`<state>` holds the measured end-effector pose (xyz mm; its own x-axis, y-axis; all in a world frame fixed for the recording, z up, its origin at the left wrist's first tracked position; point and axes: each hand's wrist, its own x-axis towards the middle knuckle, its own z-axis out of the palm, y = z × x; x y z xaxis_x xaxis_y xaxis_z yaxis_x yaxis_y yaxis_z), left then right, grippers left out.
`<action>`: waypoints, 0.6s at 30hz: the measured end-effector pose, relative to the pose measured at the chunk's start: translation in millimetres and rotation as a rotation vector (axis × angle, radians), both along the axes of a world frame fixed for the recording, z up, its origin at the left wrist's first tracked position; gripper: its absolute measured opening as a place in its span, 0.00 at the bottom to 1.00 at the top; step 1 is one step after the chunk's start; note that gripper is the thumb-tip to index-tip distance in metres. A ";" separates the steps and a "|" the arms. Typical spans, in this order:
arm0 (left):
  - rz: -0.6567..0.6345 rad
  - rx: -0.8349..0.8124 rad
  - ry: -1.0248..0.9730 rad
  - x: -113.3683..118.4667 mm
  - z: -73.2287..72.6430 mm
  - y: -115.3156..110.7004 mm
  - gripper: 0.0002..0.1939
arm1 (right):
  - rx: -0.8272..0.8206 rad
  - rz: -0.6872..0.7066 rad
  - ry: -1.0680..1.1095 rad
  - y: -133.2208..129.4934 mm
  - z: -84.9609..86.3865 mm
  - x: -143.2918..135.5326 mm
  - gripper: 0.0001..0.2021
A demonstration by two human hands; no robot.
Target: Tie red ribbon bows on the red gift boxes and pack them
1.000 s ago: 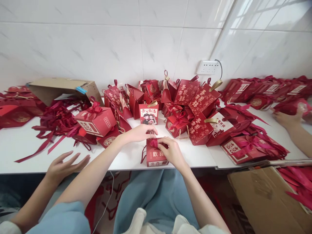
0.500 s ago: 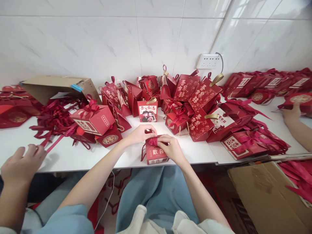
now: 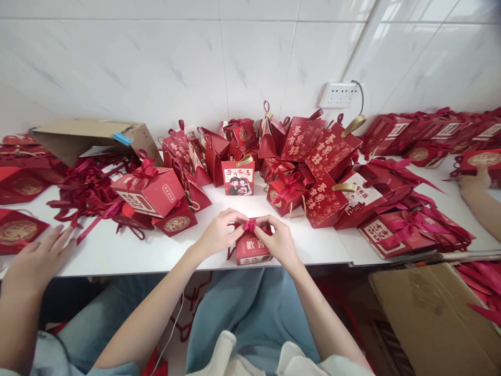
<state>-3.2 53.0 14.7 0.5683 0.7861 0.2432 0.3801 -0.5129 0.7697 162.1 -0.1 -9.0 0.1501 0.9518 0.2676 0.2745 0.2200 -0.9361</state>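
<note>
- Small red cardboard gift box sits upright at lower centre on the white table's near edge, printed face toward the camera.
- Left hand and right hand pinch the red ribbon bow on top, fingers closed.

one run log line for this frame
left hand: pinching ribbon bow | right hand: pinching bow | small red gift box: upright at table edge

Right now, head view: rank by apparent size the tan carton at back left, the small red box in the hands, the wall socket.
1. Tan carton, largest.
2. Small red box, partly covered by the left hand and right hand.
3. Wall socket, smallest; it is farther away, so unsure against the box.
</note>
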 end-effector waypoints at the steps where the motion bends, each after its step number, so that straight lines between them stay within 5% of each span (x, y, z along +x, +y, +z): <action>1: -0.003 0.011 -0.011 0.2 -0.5 -3.5 0.08 | 0.001 -0.011 0.020 0.2 -0.8 -0.3 0.06; 11: 0.275 0.011 -0.102 17.5 -14.3 -26.6 0.05 | -0.009 -0.046 0.054 -0.8 -2.5 0.6 0.04; 18: 0.245 -0.324 -0.307 21.4 -26.4 -24.7 0.10 | -0.031 -0.015 0.029 -1.7 0.7 3.8 0.04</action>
<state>18.1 28.3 -11.7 0.2980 0.9502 0.0915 0.1910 -0.1533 0.9695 165.9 -1.7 -8.3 0.1721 0.9571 0.2329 0.2501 0.1863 -0.9501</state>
